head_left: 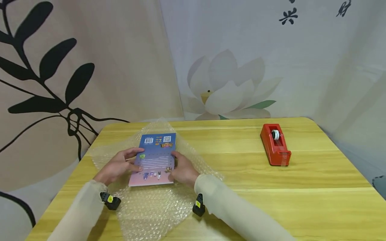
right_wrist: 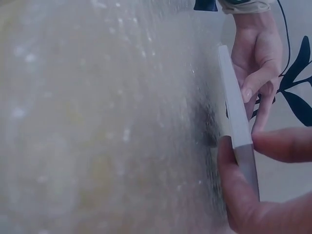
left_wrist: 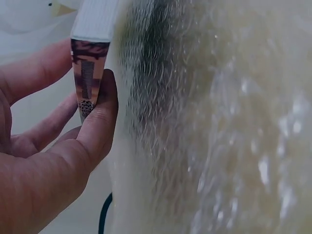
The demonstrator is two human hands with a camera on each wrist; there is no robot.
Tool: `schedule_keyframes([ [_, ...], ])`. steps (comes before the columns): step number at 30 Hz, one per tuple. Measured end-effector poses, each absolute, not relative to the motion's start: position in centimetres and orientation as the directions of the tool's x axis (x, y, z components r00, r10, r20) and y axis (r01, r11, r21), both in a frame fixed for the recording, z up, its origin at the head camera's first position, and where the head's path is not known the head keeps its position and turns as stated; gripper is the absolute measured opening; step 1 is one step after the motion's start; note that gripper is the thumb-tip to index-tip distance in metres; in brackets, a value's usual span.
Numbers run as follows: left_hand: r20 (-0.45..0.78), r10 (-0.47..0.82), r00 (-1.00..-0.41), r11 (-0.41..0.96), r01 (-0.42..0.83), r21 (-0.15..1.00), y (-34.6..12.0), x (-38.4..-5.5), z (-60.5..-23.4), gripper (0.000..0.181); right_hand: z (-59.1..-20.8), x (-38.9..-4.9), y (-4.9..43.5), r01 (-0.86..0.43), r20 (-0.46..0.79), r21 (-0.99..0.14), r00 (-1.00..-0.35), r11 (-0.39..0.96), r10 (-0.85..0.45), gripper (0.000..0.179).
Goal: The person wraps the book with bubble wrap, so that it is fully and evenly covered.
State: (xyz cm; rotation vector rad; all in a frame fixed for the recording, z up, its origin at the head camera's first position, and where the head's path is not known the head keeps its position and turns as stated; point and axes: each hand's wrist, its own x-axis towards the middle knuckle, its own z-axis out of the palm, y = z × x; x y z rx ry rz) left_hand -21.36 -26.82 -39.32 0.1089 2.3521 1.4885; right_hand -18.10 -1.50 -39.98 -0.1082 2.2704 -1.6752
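Left hand [head_left: 118, 166] and right hand [head_left: 185, 169] pinch opposite edges of a blue-and-pink book [head_left: 156, 157] over bubble wrap [head_left: 155, 209] on the bench [head_left: 316, 204]; positioning appears under way, calling next for level lowering.

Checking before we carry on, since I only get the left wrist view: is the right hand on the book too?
Observer: Yes, the right hand grips the book along its right edge in the head view.
Operator: Which face is up?
Observer: The one with a barcode and a QR code.
Operator: Anything off to the right?
Observer: A red tape dispenser on the table.
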Motion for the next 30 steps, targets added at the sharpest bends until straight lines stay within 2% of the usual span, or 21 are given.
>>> schedule_keyframes([
  [8, -0.252, 0.223, -0.942, 0.508, -0.108, 0.855, -27.7, -21.2, -39.3, 0.081, -39.8, -18.1, -2.5, 0.144, -0.222, -0.945, -0.943, 0.295, -0.25, 0.104],
  [19, -0.268, 0.188, -0.945, 0.55, -0.125, 0.826, -28.0, -21.2, -39.1, 0.083, -39.6, -18.2, -3.1, 0.145, -0.239, -0.922, -0.942, 0.359, -0.235, 0.101],
  [30, -0.267, 0.207, -0.941, 0.571, -0.106, 0.814, -28.1, -21.0, -39.2, 0.082, -39.6, -18.2, -3.1, 0.075, -0.194, -0.907, -0.948, 0.415, -0.253, 0.102],
])
